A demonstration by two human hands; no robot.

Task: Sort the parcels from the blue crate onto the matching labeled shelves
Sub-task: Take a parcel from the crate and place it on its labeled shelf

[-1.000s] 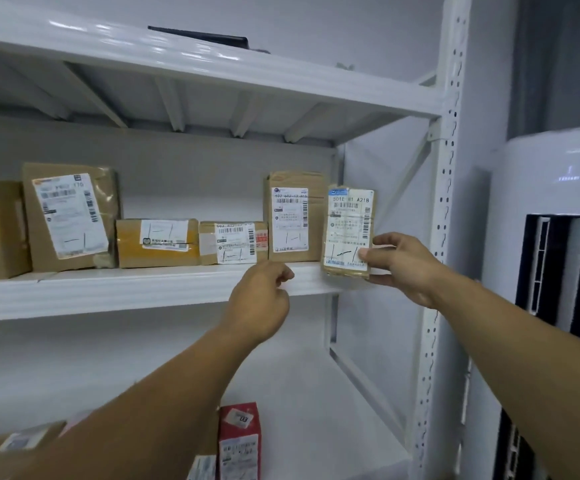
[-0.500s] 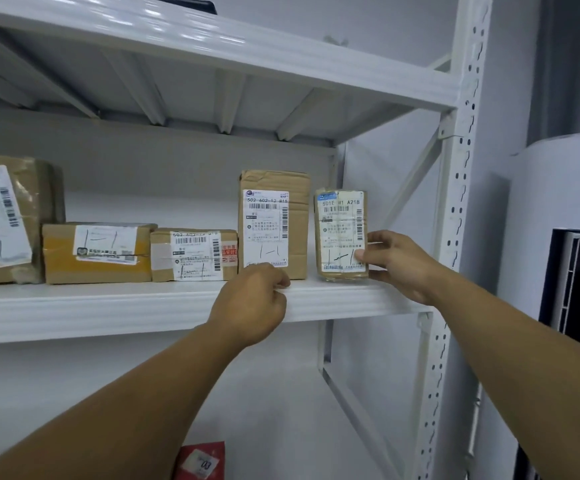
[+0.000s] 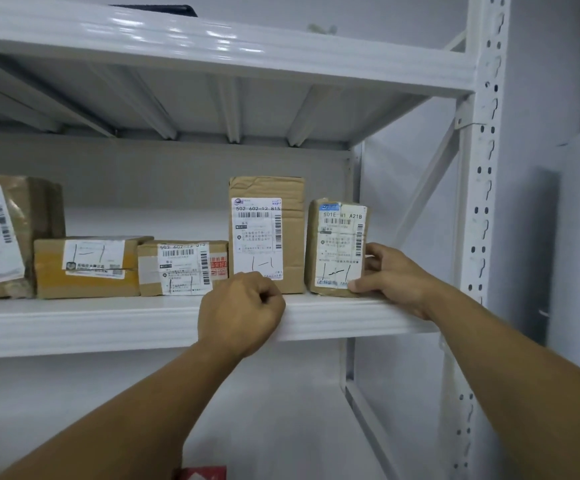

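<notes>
Small parcel (image 3: pixel 338 247): upright at the shelf's (image 3: pixel 108 323) right end; taped cardboard, likely light and stiff; best held by its side edges; right hand (image 3: pixel 390 278) grips one edge; left hand (image 3: pixel 243 311) fisted, empty.

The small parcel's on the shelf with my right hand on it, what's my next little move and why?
Probably release the right hand and draw it back. The small parcel appears to stand upright on the shelf, beside the taller box, so it looks placed; the hand grips only its right edge. The left hand is a fist holding nothing.
</notes>
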